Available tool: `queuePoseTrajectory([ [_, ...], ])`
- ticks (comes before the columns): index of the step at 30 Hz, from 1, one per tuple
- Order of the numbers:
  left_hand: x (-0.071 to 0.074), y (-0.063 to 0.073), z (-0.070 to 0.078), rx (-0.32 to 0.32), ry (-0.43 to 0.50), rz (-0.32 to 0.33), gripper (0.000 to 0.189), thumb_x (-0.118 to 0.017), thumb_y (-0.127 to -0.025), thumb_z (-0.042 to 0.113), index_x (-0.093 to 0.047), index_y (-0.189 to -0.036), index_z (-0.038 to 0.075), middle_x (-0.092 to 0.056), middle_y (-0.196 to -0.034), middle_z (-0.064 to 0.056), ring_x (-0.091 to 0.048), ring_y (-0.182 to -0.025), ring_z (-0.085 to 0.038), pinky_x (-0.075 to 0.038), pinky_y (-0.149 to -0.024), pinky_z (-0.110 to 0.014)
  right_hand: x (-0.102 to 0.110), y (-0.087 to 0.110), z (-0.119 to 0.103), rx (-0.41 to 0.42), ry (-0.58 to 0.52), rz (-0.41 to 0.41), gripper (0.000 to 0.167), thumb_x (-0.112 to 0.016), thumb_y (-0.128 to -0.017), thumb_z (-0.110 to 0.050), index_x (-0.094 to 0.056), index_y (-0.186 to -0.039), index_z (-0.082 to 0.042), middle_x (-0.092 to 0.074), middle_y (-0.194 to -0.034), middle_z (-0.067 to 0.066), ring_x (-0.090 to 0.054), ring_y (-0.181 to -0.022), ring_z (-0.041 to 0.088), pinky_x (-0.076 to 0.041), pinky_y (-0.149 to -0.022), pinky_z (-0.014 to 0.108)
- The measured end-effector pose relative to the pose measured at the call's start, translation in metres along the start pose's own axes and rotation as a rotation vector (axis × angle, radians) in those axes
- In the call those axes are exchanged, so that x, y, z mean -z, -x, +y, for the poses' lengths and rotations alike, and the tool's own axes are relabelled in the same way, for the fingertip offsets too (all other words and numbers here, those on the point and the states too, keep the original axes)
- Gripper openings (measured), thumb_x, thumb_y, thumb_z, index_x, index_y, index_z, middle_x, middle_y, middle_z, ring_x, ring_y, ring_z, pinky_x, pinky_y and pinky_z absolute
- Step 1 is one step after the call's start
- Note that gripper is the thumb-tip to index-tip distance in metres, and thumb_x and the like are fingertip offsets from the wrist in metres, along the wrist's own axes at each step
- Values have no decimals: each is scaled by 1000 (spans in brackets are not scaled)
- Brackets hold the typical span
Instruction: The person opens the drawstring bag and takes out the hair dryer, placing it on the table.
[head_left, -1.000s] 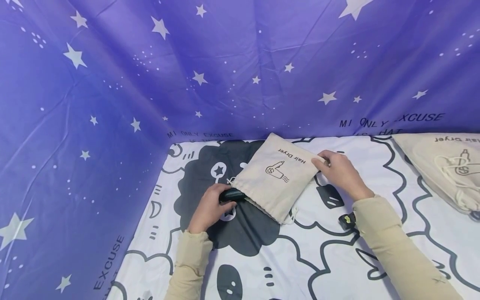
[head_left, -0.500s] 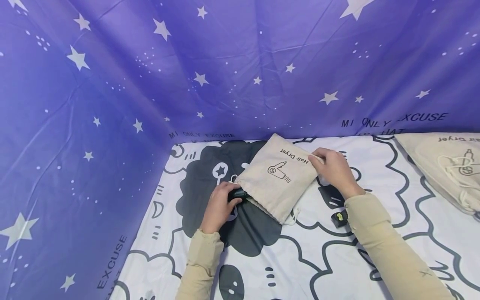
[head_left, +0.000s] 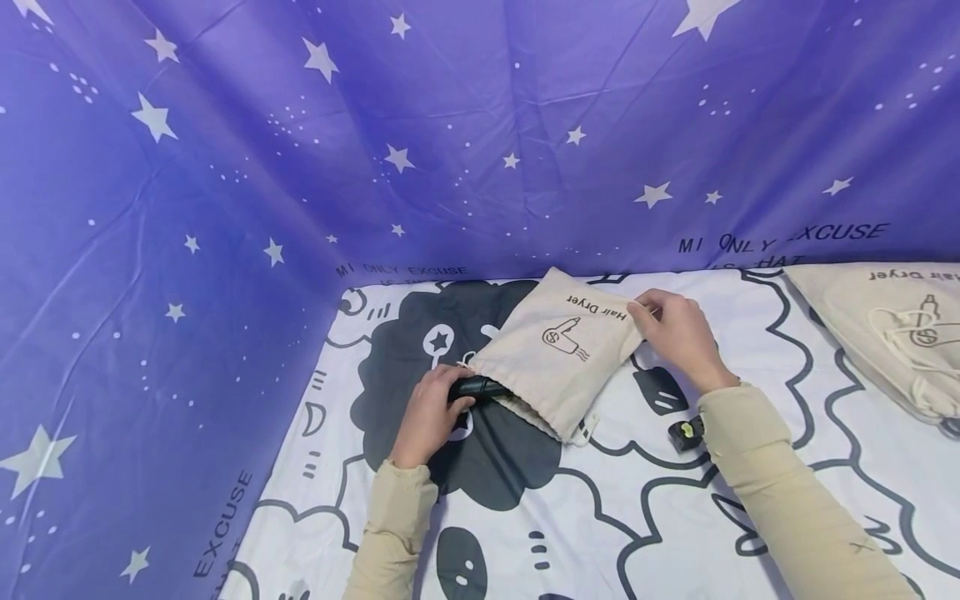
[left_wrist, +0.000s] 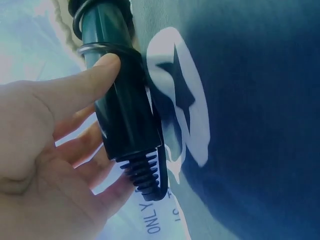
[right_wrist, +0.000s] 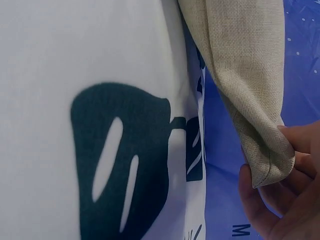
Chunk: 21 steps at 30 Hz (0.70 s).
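A beige drawstring bag (head_left: 555, 358) printed "Hair Dryer" lies tilted, its gathered mouth facing my left hand (head_left: 431, 412). That hand grips the black hair dryer handle (head_left: 476, 387), which pokes out of the mouth; the rest of the dryer is hidden inside. In the left wrist view my thumb lies along the handle (left_wrist: 122, 110), fingers behind it, with black cord (left_wrist: 107, 47) looped round it and a ribbed cord sleeve at its end. My right hand (head_left: 678, 333) pinches the bag's far right corner, and the right wrist view shows the folded corner (right_wrist: 272, 160) between thumb and fingers.
A second "Hair Dryer" bag (head_left: 885, 333) with tangled drawstrings lies at the right edge. White cloth with black cartoon figures (head_left: 600, 517) covers the surface. Purple star-print curtain (head_left: 450, 125) hangs behind and to the left.
My left hand moved right toward the bag mouth with the handle, then slightly back left, so more handle shows now. My right hand shifted left, then back right, still holding the corner.
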<state>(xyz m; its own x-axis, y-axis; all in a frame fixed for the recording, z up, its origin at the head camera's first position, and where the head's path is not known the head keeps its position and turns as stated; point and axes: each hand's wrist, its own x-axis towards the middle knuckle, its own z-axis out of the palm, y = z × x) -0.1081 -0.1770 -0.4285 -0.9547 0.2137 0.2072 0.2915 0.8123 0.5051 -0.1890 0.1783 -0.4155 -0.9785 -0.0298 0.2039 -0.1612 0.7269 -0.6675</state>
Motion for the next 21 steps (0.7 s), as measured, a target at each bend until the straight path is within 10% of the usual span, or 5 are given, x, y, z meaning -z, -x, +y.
queuePoseTrajectory([
  [11,10,4,-8,30,12,-34,34,-77,-84,10,-70,-117,11,-66,-117,-9,-60,-111,-30,-44,-98,-50,-3,0,6,15,-20,1,27,-56,-101,-26,-69,-104,-3,-71,-90,16,-61,-76,28,-43,-69,39],
  [21,3,-3,3,-33,5,-92,47,-83,-78,16,-67,-121,1,-64,-120,-14,-57,-115,-33,-40,-101,-51,-13,-7,5,-10,-86,-144,49,-51,-102,-41,-58,-134,-4,-61,-131,22,-54,-123,43,-36,-106,59],
])
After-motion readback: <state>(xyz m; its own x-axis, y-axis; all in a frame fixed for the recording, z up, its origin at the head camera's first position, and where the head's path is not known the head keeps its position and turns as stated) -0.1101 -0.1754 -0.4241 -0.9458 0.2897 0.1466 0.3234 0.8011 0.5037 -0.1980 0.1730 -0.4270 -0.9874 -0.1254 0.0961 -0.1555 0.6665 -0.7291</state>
